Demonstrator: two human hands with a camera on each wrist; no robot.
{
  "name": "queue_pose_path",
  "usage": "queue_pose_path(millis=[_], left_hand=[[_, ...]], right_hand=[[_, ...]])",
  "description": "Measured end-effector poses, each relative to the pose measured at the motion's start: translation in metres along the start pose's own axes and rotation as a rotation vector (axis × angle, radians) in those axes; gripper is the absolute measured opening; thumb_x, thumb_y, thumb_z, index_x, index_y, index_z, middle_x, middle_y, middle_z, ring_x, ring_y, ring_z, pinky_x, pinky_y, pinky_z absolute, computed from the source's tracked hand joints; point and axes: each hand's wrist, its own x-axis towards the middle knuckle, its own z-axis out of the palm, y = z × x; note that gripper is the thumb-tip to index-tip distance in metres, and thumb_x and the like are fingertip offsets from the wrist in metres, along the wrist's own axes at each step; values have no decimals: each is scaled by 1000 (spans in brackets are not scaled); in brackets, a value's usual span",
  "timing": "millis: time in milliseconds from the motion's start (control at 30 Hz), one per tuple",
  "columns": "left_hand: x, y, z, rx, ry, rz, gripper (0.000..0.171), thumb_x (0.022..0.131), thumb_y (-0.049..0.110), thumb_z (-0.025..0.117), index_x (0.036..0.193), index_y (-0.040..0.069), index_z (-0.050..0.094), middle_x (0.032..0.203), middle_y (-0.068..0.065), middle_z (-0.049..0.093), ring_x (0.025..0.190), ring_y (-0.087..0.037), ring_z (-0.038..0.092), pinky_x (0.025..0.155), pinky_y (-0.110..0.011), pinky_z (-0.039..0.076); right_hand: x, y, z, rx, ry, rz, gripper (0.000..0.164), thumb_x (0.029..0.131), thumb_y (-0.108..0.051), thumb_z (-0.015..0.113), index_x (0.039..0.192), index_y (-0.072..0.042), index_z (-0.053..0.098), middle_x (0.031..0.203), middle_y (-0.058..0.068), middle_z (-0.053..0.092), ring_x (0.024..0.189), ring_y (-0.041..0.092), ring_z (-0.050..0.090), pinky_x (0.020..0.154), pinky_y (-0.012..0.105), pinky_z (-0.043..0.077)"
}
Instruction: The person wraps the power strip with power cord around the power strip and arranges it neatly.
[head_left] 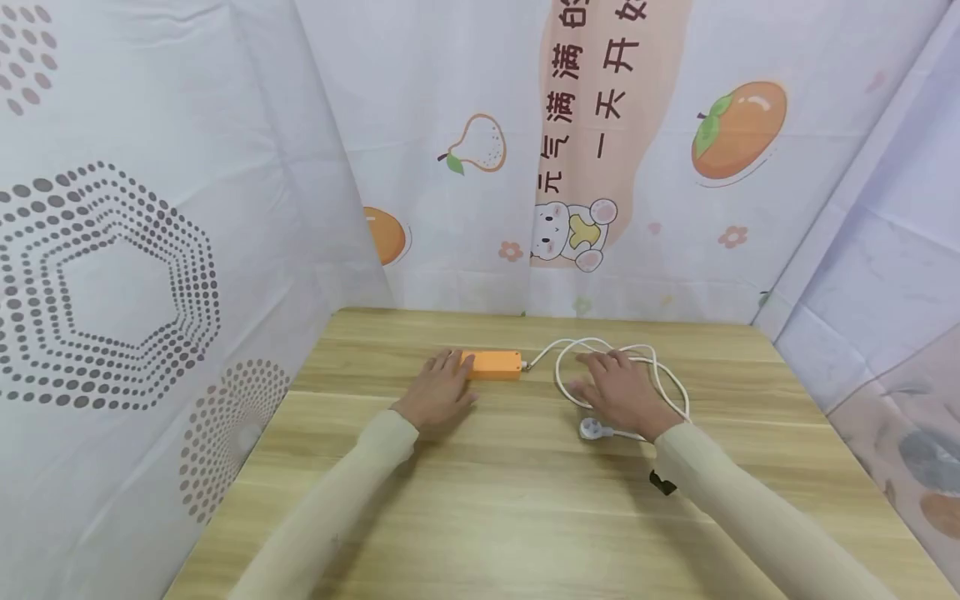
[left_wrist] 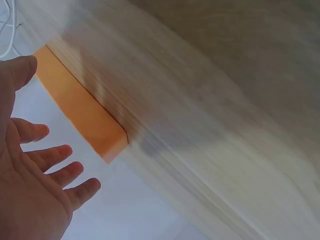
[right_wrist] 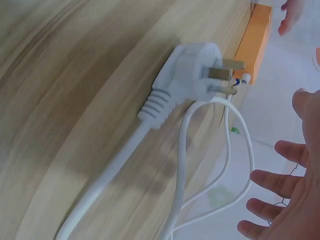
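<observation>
An orange oblong box (head_left: 495,365) lies lengthwise near the back of the wooden table, with a white power cord leaving its right end. My left hand (head_left: 438,389) is over the box's left end, partly covering it; in the left wrist view its fingers (left_wrist: 65,175) are spread and loosely bent beside the box. My right hand (head_left: 622,387) hovers among the loops of the white cord (right_wrist: 182,150), palm down, with relaxed fingers holding nothing. The three-pin plug (right_wrist: 192,70) lies just below that hand, its metal pins facing the box in the right wrist view.
Printed white curtains (head_left: 450,75) hang along the back and both sides of the table (head_left: 480,517). A small dark piece (head_left: 663,482) shows beneath the right sleeve (head_left: 720,479).
</observation>
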Motion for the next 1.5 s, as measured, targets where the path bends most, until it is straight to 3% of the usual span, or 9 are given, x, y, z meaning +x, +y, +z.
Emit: queue_pose_path(millis=[167, 367, 600, 767, 967, 1100, 1200, 1333, 1500], left_hand=[[12, -3, 4, -28, -3, -2, 71, 107, 44, 54, 158, 0, 32, 157, -30, 33, 147, -48, 29, 116, -61, 27], [26, -12, 9, 67, 15, -55, 66, 104, 48, 58, 150, 3, 45, 134, -20, 50, 126, -38, 45, 102, -55, 43], [43, -9, 9, 112, 41, -57, 66, 94, 59, 64, 133, 6, 58, 120, -16, 52, 112, -33, 46, 92, -50, 46], [44, -9, 11, 77, 25, -61, 67, 89, 59, 70, 127, 6, 59, 112, -14, 57, 105, -31, 49, 91, -50, 47], [39, -17, 19, 81, -26, -68, 75, 90, 66, 65, 131, 4, 57, 115, -12, 60, 107, -28, 55, 90, -46, 50], [39, -21, 20, 113, -12, -43, 77, 92, 68, 61, 129, 1, 60, 118, -13, 63, 110, -28, 58, 90, -44, 51], [36, -20, 19, 118, -2, -17, 77, 94, 68, 59, 124, -2, 61, 113, -13, 64, 102, -26, 59, 84, -43, 52], [32, -16, 18, 31, 19, 15, 73, 95, 65, 61, 119, -4, 63, 101, -10, 62, 86, -21, 53, 76, -39, 48], [27, -9, 7, -288, 31, 13, 63, 96, 59, 64, 118, 0, 65, 95, -3, 60, 81, -16, 51, 72, -35, 44]], right_hand=[[3, -10, 3, 41, 16, -26, 51, 107, -38, 55, 142, -1, 53, 142, 22, 56, 134, 51, 43, 112, 66, 26], [14, -23, 11, 94, 35, -89, 46, 105, -33, 60, 138, -1, 57, 140, 23, 57, 133, 49, 43, 114, 63, 25], [11, -18, 19, 59, 69, -119, 37, 102, -28, 65, 128, -1, 63, 132, 21, 62, 130, 46, 48, 111, 63, 29], [6, -16, 19, 26, 84, -167, 34, 101, -29, 67, 124, -3, 67, 124, 19, 66, 126, 46, 52, 109, 63, 33], [1, -19, 21, 23, 62, -185, 35, 102, -29, 66, 124, -2, 67, 123, 20, 67, 121, 47, 53, 102, 65, 39], [1, -19, 22, 33, 34, -166, 37, 104, -31, 62, 127, -3, 66, 127, 20, 65, 123, 44, 53, 99, 66, 41], [1, -19, 22, 55, 16, -156, 38, 105, -33, 60, 129, -4, 65, 130, 20, 64, 124, 44, 52, 98, 67, 41], [1, -19, 21, 70, 33, -170, 38, 104, -32, 62, 128, -3, 65, 129, 18, 64, 123, 44, 52, 96, 66, 42], [4, -21, 21, 71, 89, -191, 34, 102, -26, 67, 126, -2, 65, 126, 17, 66, 119, 41, 55, 98, 61, 43]])
